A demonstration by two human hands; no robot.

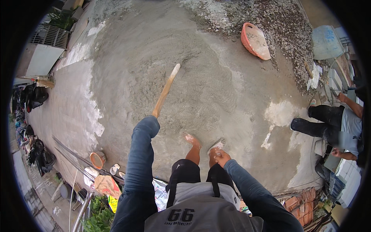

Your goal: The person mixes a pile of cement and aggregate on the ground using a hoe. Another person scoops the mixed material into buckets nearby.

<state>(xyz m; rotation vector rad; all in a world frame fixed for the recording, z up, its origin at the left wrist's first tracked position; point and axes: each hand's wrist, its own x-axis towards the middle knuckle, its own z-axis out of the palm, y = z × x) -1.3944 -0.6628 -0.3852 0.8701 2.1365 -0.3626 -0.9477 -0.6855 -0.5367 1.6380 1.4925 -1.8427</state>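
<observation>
A long pale wooden handle (165,92) slants forward from under the cuff of my left sleeve. Its far tip reaches the wet grey concrete (135,73), and I cannot make out a tool head there. My left hand is hidden behind the cuff, though the handle runs straight out of its grip. Close to my right knee is my right hand (222,157), its fingers curled closed; whatever lies inside them is hidden. My bare feet (192,140), smeared with grey, stand on the concrete just ahead of me.
An orange basin (252,43) crusted with cement lies beside a gravel spread (288,25) at the far right. Another person (328,120) is at the right edge. Long rods (79,160), a small bucket (97,159) and sacks (107,186) lie near left; broken bricks (301,207) near right.
</observation>
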